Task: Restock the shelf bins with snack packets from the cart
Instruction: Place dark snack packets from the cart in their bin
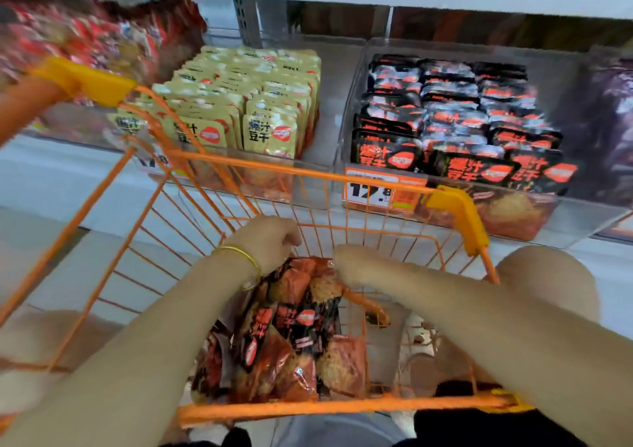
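Orange wire cart (pixel 342 409) contains the red-and-black snack packets (pixel 291 337). Your left hand (pixel 265 241) curls down onto the top of the pile. Your right hand (pixel 347 263), blurred, is just beside it. Whether either hand grips a packet cannot be determined. Clear shelf bins (pixel 582 222) stand behind the cart.

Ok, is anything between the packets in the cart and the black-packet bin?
Only the cart's front rim, crossing low before the bin. The bin is open on top, so lifting packets over the rim looks clear.
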`<state>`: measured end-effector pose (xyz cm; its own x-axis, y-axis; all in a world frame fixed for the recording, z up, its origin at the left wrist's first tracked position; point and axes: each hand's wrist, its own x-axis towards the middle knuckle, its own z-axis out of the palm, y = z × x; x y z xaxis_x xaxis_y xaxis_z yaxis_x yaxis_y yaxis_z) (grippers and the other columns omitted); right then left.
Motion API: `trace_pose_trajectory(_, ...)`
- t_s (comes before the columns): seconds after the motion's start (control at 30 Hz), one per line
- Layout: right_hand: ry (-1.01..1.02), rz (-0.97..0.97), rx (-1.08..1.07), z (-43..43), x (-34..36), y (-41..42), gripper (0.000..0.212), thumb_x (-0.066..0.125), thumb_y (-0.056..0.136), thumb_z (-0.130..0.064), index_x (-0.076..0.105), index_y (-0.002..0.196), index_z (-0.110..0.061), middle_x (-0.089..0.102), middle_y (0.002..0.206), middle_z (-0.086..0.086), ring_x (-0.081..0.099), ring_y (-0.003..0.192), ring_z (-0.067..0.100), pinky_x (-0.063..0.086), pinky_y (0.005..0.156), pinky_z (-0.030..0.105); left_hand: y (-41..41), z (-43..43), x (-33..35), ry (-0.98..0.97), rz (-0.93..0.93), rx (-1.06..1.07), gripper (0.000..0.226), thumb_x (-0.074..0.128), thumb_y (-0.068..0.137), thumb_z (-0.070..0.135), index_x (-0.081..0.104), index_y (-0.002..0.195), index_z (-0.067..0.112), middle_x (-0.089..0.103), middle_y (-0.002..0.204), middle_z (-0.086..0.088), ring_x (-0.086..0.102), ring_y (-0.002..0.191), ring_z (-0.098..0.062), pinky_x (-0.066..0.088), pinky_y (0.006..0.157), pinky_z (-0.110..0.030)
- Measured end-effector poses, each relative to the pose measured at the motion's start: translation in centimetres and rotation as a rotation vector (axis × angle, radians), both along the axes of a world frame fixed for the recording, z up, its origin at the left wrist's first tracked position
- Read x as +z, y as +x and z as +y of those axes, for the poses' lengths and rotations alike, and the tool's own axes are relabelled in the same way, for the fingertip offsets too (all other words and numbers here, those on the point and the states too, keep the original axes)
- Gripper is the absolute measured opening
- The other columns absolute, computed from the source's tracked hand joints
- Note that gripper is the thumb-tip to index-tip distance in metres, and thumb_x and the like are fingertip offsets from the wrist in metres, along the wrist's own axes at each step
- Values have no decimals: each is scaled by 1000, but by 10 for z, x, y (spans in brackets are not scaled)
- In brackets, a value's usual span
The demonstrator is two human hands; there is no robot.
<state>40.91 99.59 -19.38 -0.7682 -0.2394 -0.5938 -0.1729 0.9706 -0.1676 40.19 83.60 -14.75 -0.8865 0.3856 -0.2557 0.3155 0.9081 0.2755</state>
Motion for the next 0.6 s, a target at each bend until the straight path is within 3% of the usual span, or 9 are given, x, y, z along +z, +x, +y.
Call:
trace_pose_trajectory(0.07, -80, 21, -141, 1, -15, 1, 34, 49, 94, -10, 49, 128, -2, 58, 123, 16, 59, 106, 29, 47, 80, 33, -3, -1, -6, -24, -47, 4, 28, 43, 93, 6, 61, 113, 15, 59, 123, -6, 53, 113, -23, 43, 98, -34)
trace_pose_trajectory(0.13, -141, 17, -252, 0, -20, 0, 39, 51, 94, -8, 42, 131, -1, 56, 123, 17, 58, 106, 29, 44, 74, 29, -5, 1, -9, -37, -61, -1, 28, 43, 94, 7, 60, 114, 15, 59, 122, -6, 53, 111, -22, 44, 97, -34)
trace_pose_trajectory(0.17, -164, 0, -282, -1, -22, -1, 38, 52, 94, -7, 43, 130, 0, 56, 119, 17, 60, 101, 28, 44, 69, 27, -5, 3, -10, -38, -66, -5, 28, 43, 94, 8, 60, 115, 15, 58, 123, -6, 53, 111, -22, 44, 97, -33)
trace_pose_trajectory(0.23, -157, -67, -314, -4, -14, -2, 18, 52, 94, -5, 52, 111, 0, 57, 90, 14, 60, 71, 19, 46, 53, 23, -5, 7, -10, -40, -78, -7, 28, 43, 95, 9, 59, 118, 15, 57, 124, -6, 53, 112, -21, 43, 97, -31)
trace_pose_trajectory(0.3, -162, -174, -373, -5, 10, 0, 15, 47, 95, -2, 49, 110, -1, 55, 74, 15, 60, 54, 19, 52, 43, 26, -6, 10, -10, -38, -84, -12, 29, 45, 96, 12, 56, 122, 15, 55, 127, -5, 51, 114, -21, 42, 98, -31)
trace_pose_trajectory(0.37, -244, -240, -415, 1, 45, 4, 25, 43, 97, -2, 43, 121, 3, 61, 93, 23, 69, 72, 30, 57, 54, 32, -5, 12, -9, -5, -115, 0, 34, 50, 95, 18, 50, 129, 14, 51, 132, -5, 49, 118, -21, 41, 101, -32)
trace_pose_trajectory(0.43, -420, -266, -494, 18, 73, 9, 42, 44, 97, -2, 32, 137, 2, 48, 130, 25, 68, 90, 34, 58, 73, 38, -2, 15, -6, 69, -175, 40, 47, 55, 93, 22, 42, 136, 13, 45, 138, -6, 45, 124, -22, 38, 104, -32)
trace_pose_trajectory(0.53, -702, -206, -647, 50, 95, 26, 50, 49, 96, -1, 28, 142, 2, 43, 137, 29, 69, 90, 35, 56, 83, 41, 6, 21, 7, 346, -347, 183, 45, 63, 88, 25, 47, 129, 15, 51, 129, -3, 50, 119, -21, 41, 101, -33)
trace_pose_trajectory(0.6, -868, -174, -747, 68, 98, 43, 50, 51, 95, -2, 31, 141, -2, 42, 139, 18, 71, 86, 31, 58, 81, 37, 13, 25, 20, 614, -491, 316, 25, 65, 86, 16, 55, 109, 16, 59, 104, -3, 59, 100, -20, 49, 95, -37)
